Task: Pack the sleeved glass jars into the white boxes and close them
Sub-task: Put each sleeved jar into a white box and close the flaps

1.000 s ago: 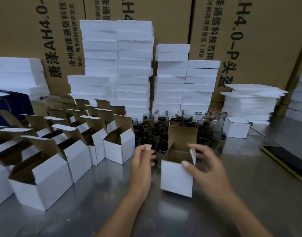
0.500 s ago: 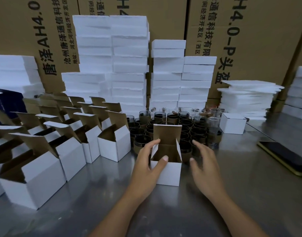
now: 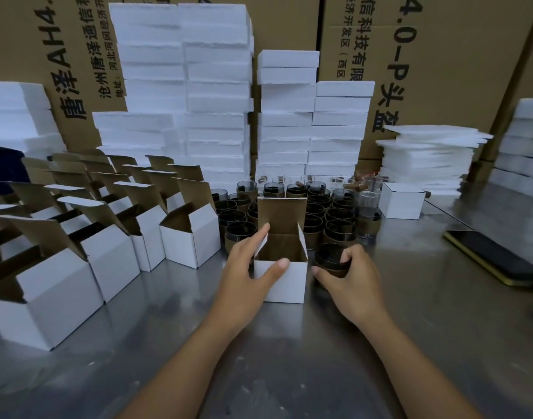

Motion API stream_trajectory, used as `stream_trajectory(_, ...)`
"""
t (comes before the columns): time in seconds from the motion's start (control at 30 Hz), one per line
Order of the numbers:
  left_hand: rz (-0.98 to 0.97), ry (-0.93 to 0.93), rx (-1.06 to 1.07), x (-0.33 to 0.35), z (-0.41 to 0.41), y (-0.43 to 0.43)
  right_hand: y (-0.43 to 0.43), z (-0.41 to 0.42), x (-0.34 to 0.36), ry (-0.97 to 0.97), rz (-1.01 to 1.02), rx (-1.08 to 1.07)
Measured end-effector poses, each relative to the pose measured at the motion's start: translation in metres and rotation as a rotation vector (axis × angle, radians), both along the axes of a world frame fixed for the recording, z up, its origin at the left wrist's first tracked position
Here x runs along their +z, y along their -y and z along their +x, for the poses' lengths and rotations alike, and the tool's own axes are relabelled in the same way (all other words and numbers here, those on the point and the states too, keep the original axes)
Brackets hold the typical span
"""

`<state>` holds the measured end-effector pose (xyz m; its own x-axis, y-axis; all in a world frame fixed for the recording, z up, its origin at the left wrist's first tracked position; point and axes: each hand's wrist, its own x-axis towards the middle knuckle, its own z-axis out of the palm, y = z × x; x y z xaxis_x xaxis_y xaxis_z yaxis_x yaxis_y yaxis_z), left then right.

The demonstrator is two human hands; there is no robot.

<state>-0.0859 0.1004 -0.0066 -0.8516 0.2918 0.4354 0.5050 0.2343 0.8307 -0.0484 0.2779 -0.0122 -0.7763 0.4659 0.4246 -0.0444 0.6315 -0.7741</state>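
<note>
A person's left hand [image 3: 244,273] pinches the left front corner of a small open white cardboard box [image 3: 285,282] on the steel table [image 3: 289,358], thumb across its front wall, forefinger up along the side flap. The right hand [image 3: 350,282], fingers curled, grips 1 brown-sleeved glass jar [image 3: 328,257] standing just beside the box's right wall.

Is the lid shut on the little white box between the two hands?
No. The white box has its brown lid flap standing straight up; the left hand grips its rim, the right hand grips a sleeved jar.
</note>
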Motion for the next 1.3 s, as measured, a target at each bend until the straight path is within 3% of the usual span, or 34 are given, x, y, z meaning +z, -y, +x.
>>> stream_trajectory(0.13,-0.036,-0.024,-0.016,-0.005,0.001,0.002,-0.002,0.009,0.014,-0.205,-0.364,-0.009)
stream_trajectory(0.23,-0.043,-0.01,0.0,-0.007,0.0,0.001,0.001,0.02,0.028,-0.388,-0.638,0.122)
stream_trajectory(0.33,-0.056,0.0,0.015,-0.007,0.001,-0.001,0.008,0.027,0.034,-0.433,-0.753,0.289)
stream_trajectory(0.43,-0.029,-0.041,0.028,-0.005,0.004,-0.002,0.015,0.031,0.034,-0.392,-0.764,0.402)
stream_trajectory(0.57,0.18,-0.13,0.071,0.006,0.016,-0.004,0.021,0.035,0.033,-0.356,-0.775,0.449)
stream_trajectory(0.67,0.301,-0.054,-0.056,0.013,0.023,-0.003,0.024,0.037,0.033,-0.352,-0.759,0.477)
stream_trajectory(0.8,0.25,0.062,-0.273,0.013,0.026,-0.004,0.026,0.039,0.031,-0.367,-0.621,0.491)
stream_trajectory(1.0,0.19,0.174,-0.424,0.013,0.029,-0.004,0.032,0.041,0.029,-0.401,-0.479,0.512)
stream_trajectory(1.3,0.311,0.36,-0.493,0.019,0.028,0.0,0.028,0.044,0.031,-0.29,-0.614,0.654)
